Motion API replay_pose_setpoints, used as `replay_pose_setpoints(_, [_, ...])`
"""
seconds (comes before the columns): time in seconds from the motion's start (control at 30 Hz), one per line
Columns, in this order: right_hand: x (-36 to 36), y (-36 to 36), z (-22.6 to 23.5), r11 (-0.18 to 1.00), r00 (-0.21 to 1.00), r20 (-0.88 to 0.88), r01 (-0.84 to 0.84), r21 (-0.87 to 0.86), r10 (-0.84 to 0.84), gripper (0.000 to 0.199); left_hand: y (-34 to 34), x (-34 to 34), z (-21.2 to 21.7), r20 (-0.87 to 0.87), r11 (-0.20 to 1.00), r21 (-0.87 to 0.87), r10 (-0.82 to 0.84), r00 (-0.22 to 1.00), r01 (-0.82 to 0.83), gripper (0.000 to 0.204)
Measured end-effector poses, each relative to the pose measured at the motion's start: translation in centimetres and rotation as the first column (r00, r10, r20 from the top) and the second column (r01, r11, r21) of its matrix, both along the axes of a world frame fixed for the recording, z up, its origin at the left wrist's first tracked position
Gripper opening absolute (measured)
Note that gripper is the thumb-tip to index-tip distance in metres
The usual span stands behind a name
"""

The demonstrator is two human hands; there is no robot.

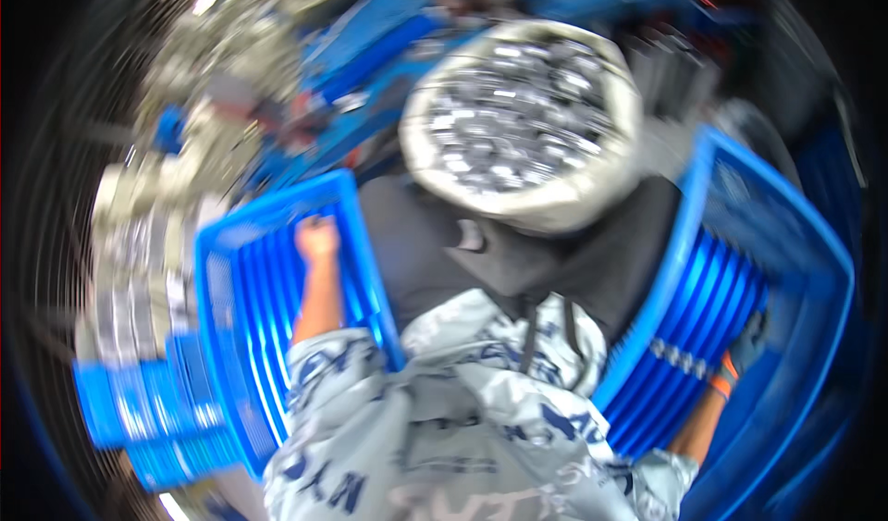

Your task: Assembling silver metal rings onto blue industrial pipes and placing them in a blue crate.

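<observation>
The picture is blurred by motion. My left hand (pixel 317 240) is bare and grips the far rim of a blue plastic crate (pixel 242 290) on my left, its ribbed inside showing. My right hand (pixel 746 345) wears a dark glove with an orange cuff and rests inside a second blue crate (pixel 786 243) on my right, near a short row of small shiny metal parts (pixel 678 358). Between the crates, ahead of me, stands a pale sack (pixel 555 208) full of shiny metal pieces (pixel 518 118).
More blue crates (pixel 139 410) holding metal parts stand at the lower left. Heaps of shiny metal parts (pixel 231 58) and blue frames (pixel 370 49) fill the upper left. My patterned grey sleeves and dark apron take up the lower middle.
</observation>
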State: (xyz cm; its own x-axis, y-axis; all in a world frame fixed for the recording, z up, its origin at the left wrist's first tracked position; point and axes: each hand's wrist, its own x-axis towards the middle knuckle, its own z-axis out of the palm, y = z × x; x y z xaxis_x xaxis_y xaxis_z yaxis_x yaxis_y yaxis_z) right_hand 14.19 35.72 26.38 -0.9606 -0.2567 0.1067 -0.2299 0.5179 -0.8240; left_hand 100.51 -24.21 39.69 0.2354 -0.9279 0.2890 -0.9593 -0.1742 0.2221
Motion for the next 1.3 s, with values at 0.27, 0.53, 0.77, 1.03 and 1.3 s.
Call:
replay_pose_setpoints(0.27, [20.6, -38.7, 25.5, 0.415, 0.444, -0.174, -0.892, -0.18, 0.879, 0.041, 11.8, -2.3, -3.7, -0.17, 0.979, -0.157, -0.16, 0.972, 0.133, 0.048])
replay_pose_setpoints(0.53, [36.3, -53.5, 22.0, 0.138, -0.167, -0.389, -0.753, 0.644, 0.906, 0.085, 7.9, 15.8, 1.8, -0.069, 0.784, 0.227, 0.605, 0.793, -0.578, 0.093])
replay_pose_setpoints(0.77, [36.8, -55.0, 21.9, 0.176, -0.045, -0.399, -0.848, 0.5, 0.916, 0.076, 8.4, 20.5, 2.4, -0.008, 0.762, 0.397, 0.56, 0.828, -0.512, 0.106])
replay_pose_setpoints(1.03, [28.1, -50.1, 21.3, 0.249, 0.24, -0.073, -0.889, 0.385, 0.968, 0.067, 4.9, 18.7, 4.3, -0.254, 0.911, 0.092, 0.412, 0.875, -0.402, 0.089])
replay_pose_setpoints(1.3, [31.1, -52.6, 21.3, 0.634, 0.327, 0.554, -0.532, -0.562, 0.766, 0.022, 2.3, -6.3, 23.2, -0.384, 0.924, -0.101, -0.379, 0.842, 0.37, 0.071])
